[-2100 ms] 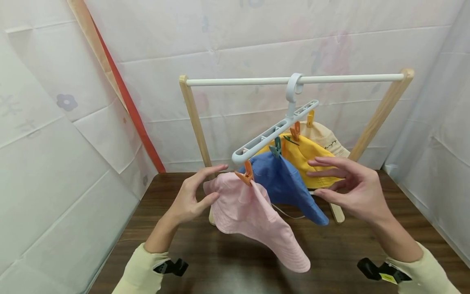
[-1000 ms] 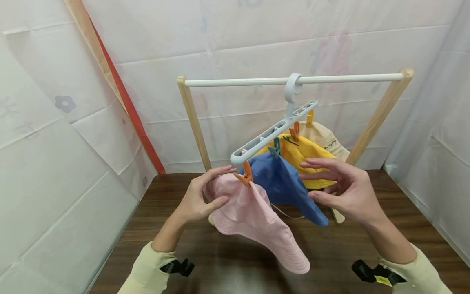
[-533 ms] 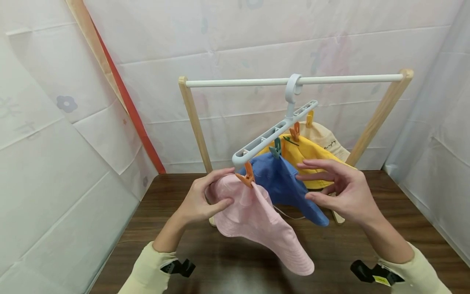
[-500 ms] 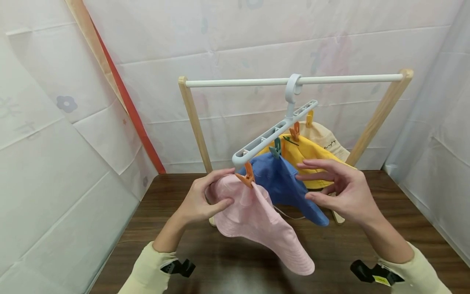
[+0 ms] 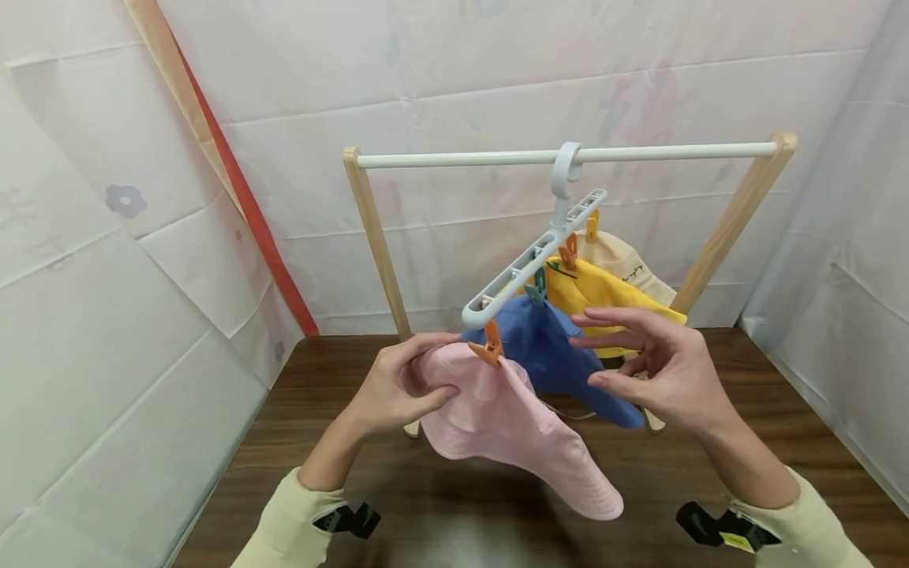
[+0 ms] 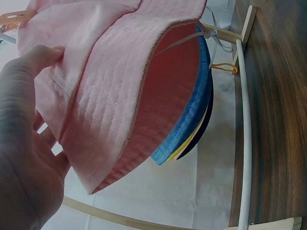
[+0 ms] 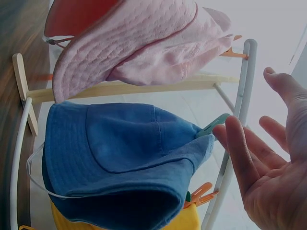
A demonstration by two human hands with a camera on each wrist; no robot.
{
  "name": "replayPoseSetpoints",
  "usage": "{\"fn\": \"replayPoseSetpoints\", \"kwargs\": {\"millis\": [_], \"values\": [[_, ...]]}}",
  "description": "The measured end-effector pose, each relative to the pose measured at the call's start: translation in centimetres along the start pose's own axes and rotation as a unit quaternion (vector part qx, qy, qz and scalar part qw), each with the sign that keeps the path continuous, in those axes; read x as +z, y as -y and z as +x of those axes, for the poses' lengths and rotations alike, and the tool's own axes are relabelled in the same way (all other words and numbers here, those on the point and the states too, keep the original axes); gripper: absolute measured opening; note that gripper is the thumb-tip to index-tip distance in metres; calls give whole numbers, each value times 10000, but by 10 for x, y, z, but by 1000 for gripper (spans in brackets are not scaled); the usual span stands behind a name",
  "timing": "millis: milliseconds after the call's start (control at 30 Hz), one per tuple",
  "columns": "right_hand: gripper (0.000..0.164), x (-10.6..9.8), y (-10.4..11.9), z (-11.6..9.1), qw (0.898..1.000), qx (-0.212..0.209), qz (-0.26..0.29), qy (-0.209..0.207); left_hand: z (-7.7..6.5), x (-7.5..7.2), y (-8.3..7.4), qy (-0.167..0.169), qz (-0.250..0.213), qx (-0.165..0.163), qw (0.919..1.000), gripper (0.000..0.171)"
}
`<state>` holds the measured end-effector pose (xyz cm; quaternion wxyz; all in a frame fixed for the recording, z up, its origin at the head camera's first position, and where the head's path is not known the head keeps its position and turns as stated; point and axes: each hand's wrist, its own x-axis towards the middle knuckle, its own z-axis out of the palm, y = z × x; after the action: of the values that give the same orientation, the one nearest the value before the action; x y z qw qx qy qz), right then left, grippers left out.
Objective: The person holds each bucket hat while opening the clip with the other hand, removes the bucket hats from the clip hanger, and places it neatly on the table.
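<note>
A pink bucket hat (image 5: 490, 422) hangs by an orange clothespin (image 5: 491, 347) from the near end of a pale grey hanger (image 5: 559, 229). My left hand (image 5: 389, 394) holds the hat's left side, thumb (image 6: 45, 60) on the front and fingers behind, partly hidden by the cloth. Behind it hangs a blue bucket hat (image 5: 540, 347) on a green clothespin (image 5: 536, 285). My right hand (image 5: 663, 363) is at the blue hat's right, fingers spread and holding nothing. In the right wrist view its fingertips overlap that green clip.
Farther back on the hanger are a yellow hat (image 5: 600, 300) and a cream hat (image 5: 621, 256). The hanger hooks over the white rail (image 5: 454, 160) of a wooden-legged rack (image 5: 735, 225), which stands on a dark wood table (image 5: 319, 489). Pale sheets surround the table.
My left hand has moved right onto the pink hat, which has shifted right as the hanger turned slightly. My right hand has come left, closer to the blue hat.
</note>
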<state>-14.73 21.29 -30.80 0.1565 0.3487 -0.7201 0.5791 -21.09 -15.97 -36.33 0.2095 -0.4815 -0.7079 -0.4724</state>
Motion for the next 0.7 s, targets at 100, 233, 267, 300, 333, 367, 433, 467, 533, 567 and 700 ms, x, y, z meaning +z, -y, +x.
{"fn": "replayPoseSetpoints", "kwargs": {"millis": [100,233,267,300,333,367,433,467,533,567,700], "values": [[74,0,-1,0,10000,-21,23,-8,0,2,0,-25,38,9,10000,67],[74,0,-2,-1,9999,-70,97,-4,1,4,0,-30,109,-34,9999,65],[74,1,-3,-1,9999,-101,127,0,1,5,0,-27,116,-58,9999,65],[74,1,-3,-1,9998,-123,148,2,1,6,-1,-22,116,-81,9999,65],[74,1,-3,-1,9998,-139,172,6,1,6,-1,-20,109,-102,9999,65],[75,1,-3,-1,9997,-164,196,13,0,7,-1,-20,105,-115,9999,65],[75,2,-3,-1,9996,-169,206,17,0,8,-2,-21,85,-130,9999,65],[75,2,-2,-1,9997,-143,183,10,0,9,-2,-20,76,-126,9999,64],[75,3,-2,-1,9999,-80,113,-1,0,10,-2,-23,77,-108,9999,64],[75,4,-1,-1,10000,-45,70,-13,0,11,-2,-19,75,-99,9999,64],[75,6,1,-2,10000,58,-30,-45,0,13,-2,-14,23,-71,10000,63]]}}
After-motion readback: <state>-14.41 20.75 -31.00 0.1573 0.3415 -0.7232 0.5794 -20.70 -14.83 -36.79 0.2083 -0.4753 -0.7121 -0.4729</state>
